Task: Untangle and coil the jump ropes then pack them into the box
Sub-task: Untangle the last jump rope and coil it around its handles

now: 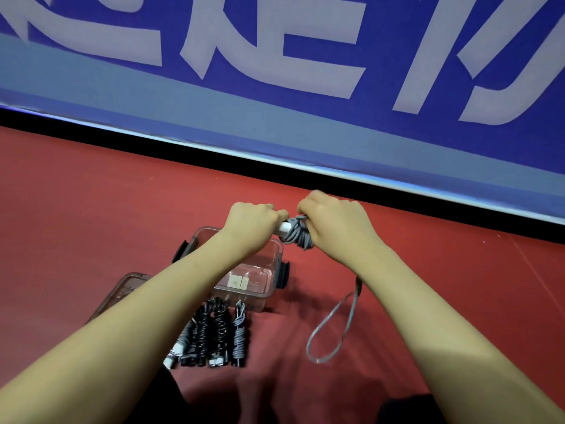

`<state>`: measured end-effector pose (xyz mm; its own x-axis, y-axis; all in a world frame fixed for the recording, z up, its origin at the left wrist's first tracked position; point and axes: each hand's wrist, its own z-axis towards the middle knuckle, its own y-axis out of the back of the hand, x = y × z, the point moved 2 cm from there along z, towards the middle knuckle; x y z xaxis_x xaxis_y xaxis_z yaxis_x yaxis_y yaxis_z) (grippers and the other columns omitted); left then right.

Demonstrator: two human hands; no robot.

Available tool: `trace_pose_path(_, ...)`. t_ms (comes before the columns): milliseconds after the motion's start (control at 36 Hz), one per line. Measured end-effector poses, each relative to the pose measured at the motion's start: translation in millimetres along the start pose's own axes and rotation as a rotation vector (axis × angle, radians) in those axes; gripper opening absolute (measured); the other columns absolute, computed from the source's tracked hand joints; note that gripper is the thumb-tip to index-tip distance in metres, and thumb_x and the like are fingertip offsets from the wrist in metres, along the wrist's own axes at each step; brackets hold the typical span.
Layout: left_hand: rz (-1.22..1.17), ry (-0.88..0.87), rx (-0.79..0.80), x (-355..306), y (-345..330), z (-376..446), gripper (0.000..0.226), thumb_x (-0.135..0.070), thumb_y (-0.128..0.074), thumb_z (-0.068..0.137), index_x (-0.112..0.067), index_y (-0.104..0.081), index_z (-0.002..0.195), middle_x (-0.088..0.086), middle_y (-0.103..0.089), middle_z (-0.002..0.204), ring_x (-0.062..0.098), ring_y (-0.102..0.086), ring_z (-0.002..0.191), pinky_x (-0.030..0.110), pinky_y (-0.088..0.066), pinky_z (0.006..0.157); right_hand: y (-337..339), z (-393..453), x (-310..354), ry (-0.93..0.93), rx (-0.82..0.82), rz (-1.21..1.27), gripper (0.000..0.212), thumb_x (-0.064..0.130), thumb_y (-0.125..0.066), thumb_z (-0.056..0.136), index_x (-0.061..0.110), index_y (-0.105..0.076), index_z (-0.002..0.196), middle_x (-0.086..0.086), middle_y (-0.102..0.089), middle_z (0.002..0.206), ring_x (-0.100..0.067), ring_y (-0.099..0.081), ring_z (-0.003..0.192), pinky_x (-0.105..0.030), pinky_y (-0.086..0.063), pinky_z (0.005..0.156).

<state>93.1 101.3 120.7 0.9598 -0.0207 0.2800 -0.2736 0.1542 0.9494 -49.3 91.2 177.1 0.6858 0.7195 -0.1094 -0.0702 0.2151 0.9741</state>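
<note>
A grey cord jump rope with a white handle (295, 232) is gripped by both hands above the red floor (91, 209): the handle end is clenched in the left hand (250, 217), the wound coils in the right hand (333, 218). A loose loop is left hanging below. The clear plastic box (275, 255) is seen beneath, with coiled black and grey ropes (214, 332) laid just beside it.

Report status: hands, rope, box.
Left hand grips white handle; right hand grips grey rope coil. Tail loop trails on floor. Box open, unobstructed.

Bright even light, soft shadows (fisheye bend at edges), slight motion blur
</note>
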Motion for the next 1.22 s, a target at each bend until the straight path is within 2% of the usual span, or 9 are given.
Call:
trace_pose_path(167,-0.027,-0.074,-0.176,9,3,3,0.04,-0.024,-0.091,0.028,-0.017,-0.055,0.043,-0.002,-0.046,0.047,0.021,-0.047,0.036,0.014,-0.01,0.05,-6,2,-6,-0.084,0.079,0.192,0.025,0.015,-0.043,0.092,0.021,-0.06,0.11,-0.006,-0.067,0.102,-0.033,-0.059,0.096,-0.039,-0.048,0.077)
trace_pose_path(306,-0.065,-0.022,-0.2,4,9,0,0.03,-0.04,-0.078,0.07,-0.014,-0.067,0.077,0.0,-0.06,0.076,0.026,-0.057,0.074,0.019,-0.012,0.049,-8,3,-12,-0.186,0.052,0.377,0.022,0.015,-0.045,0.088,0.025,-0.062,0.098,-0.002,-0.069,0.095,-0.028,-0.061,0.092,-0.04,-0.05,0.078)
trace_pose_path(417,-0.1,-0.241,-0.252,-1,14,-2,0.039,-0.017,-0.091,0.037,-0.016,-0.053,0.045,-0.002,-0.047,0.046,0.022,-0.046,0.042,0.017,-0.023,0.043,-12,3,-19,-0.259,0.016,0.393,0.019,0.029,-0.045,0.097,0.017,-0.057,0.092,-0.007,-0.066,0.095,-0.033,-0.058,0.092,-0.036,-0.045,0.073)
trace_pose_path(611,-0.218,-0.468,-0.43,-5,9,-4,0.024,-0.018,-0.052,0.073,-0.017,-0.048,0.05,-0.002,-0.041,0.051,0.02,-0.041,0.049,0.025,-0.028,0.045,-15,7,-23,-0.403,0.061,0.446,0.026,0.038,-0.059,0.09,0.019,-0.051,0.074,-0.001,-0.064,0.089,-0.027,-0.057,0.089,-0.034,-0.045,0.075)
trace_pose_path(778,-0.308,-0.501,-0.621,-4,20,-9,0.024,-0.01,-0.053,0.08,-0.011,-0.049,0.056,0.003,-0.043,0.055,0.02,-0.039,0.051,0.028,-0.032,0.043,-28,8,-23,-0.438,0.093,0.471,0.038,0.042,-0.049,0.095,0.02,-0.041,0.066,0.002,-0.053,0.075,-0.027,-0.051,0.081,-0.032,-0.039,0.067)
trace_pose_path(944,-0.699,-0.255,-0.49,-2,33,-17,0.032,-0.043,-0.056,0.079,-0.016,-0.04,0.085,0.011,-0.057,0.06,0.033,-0.053,0.049,0.028,-0.035,0.044,-24,6,-22,-0.386,0.06,0.492,0.03,0.029,-0.052,0.093,0.018,-0.043,0.067,-0.002,-0.053,0.072,-0.029,-0.047,0.073,-0.037,-0.042,0.071)
trace_pose_path(1000,-0.856,-0.062,-0.423,-2,38,-19,0.037,-0.035,-0.066,0.082,-0.011,-0.041,0.097,0.014,-0.061,0.067,0.042,-0.057,0.062,0.032,-0.033,0.051,-24,5,-21,-0.38,0.058,0.467,0.01,0.021,-0.052,0.09,0.017,-0.061,0.091,-0.01,-0.063,0.089,-0.036,-0.057,0.086,-0.038,-0.042,0.075)
trace_pose_path(1056,-0.973,0.089,-0.389,-3,40,-16,0.033,-0.022,-0.065,0.085,-0.01,-0.036,0.095,0.005,-0.055,0.065,0.039,-0.05,0.063,0.035,-0.029,0.053,-25,6,-18,-0.369,0.045,0.347,0.029,0.032,-0.045,0.095,0.012,-0.059,0.11,-0.017,-0.065,0.105,-0.04,-0.059,0.098,-0.037,-0.041,0.073)
trace_pose_path(1222,-1.0,0.299,-0.319,-1,28,-7,0.027,-0.017,-0.055,0.086,-0.014,-0.029,0.091,0.001,-0.051,0.066,0.036,-0.046,0.064,0.036,-0.029,0.053,-24,6,-7,-0.237,0.0,0.272,0.024,0.039,-0.041,0.097,0.016,-0.046,0.091,-0.016,-0.065,0.099,-0.039,-0.06,0.096,-0.037,-0.037,0.069)
